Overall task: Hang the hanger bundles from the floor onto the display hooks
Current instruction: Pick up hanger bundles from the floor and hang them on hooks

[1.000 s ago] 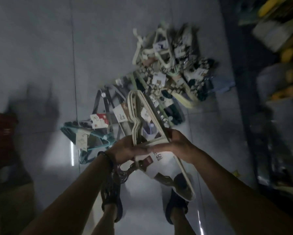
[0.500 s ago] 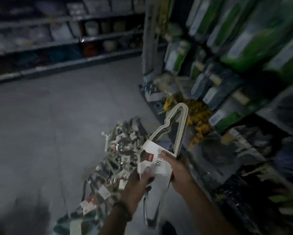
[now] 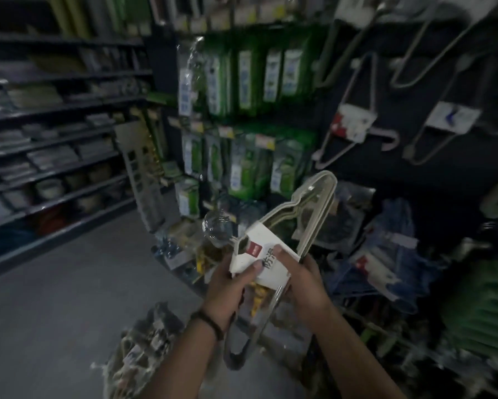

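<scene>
- Dim shop aisle: grey floor (image 3: 55, 298), shelving far left, dark display wall (image 3: 432, 174) right.
- Hanger bundle (image 3: 282, 243), pale, banded by white paper sleeve: held upright at centre, near the wall.
- Left hand (image 3: 227, 286): thumb pressed onto sleeve.
- Right hand (image 3: 302, 277): fingers wrapped round sleeve and frame.
- Hung bundles (image 3: 354, 125): far right, well above.
- Floor pile (image 3: 144, 349): near left, awaiting hanging.
- Risk, judged: sleeve tearing or sliding under grip, hangers spilling; hook missed in poor light.

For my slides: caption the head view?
Both hands hold a cream plastic hanger bundle before hanging hanger displays.
</scene>
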